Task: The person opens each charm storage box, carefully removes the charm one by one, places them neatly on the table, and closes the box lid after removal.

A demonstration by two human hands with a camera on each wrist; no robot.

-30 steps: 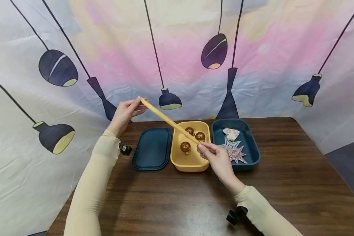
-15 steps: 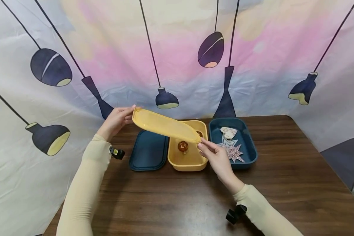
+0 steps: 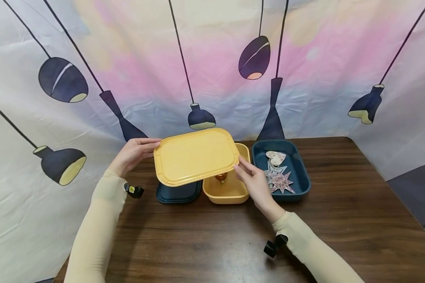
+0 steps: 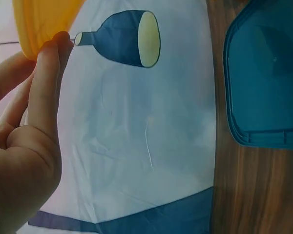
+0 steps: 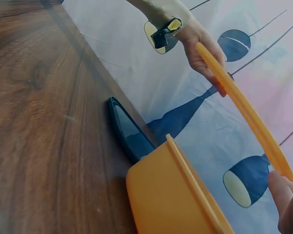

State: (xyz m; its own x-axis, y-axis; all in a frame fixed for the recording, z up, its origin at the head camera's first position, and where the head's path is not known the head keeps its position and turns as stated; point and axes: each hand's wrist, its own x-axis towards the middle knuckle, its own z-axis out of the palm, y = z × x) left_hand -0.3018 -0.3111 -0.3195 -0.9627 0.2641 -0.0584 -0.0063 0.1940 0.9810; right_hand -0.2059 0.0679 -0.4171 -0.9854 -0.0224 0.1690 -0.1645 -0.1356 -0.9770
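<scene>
Both hands hold up a yellow lid (image 3: pixel 197 156), its broad face turned toward the head camera. My left hand (image 3: pixel 132 154) pinches its left end; in the left wrist view, thumb and fingers meet at the lid's corner (image 4: pixel 44 24). My right hand (image 3: pixel 254 181) pinches the opposite end near the lower right corner. Below and behind the lid stands a yellow box (image 3: pixel 228 195), partly covered by it in the head view. One shiny copper-brown ball ornament (image 3: pixel 221 177) shows inside the box; the rest of its contents are hidden.
A dark blue lid (image 3: pixel 178 193) lies flat on the wooden table (image 3: pixel 198 239), left of the yellow box. To the right, a dark blue box (image 3: pixel 302 181) holds a heart ornament (image 3: pixel 276 158) and star ornaments (image 3: pixel 282 182). A patterned cloth (image 3: pixel 145 70) hangs behind the table.
The yellow lid has turned from edge-on to showing its broad face. My left hand has moved down and to the left, and the lid now covers more of the yellow box and blue lid.
</scene>
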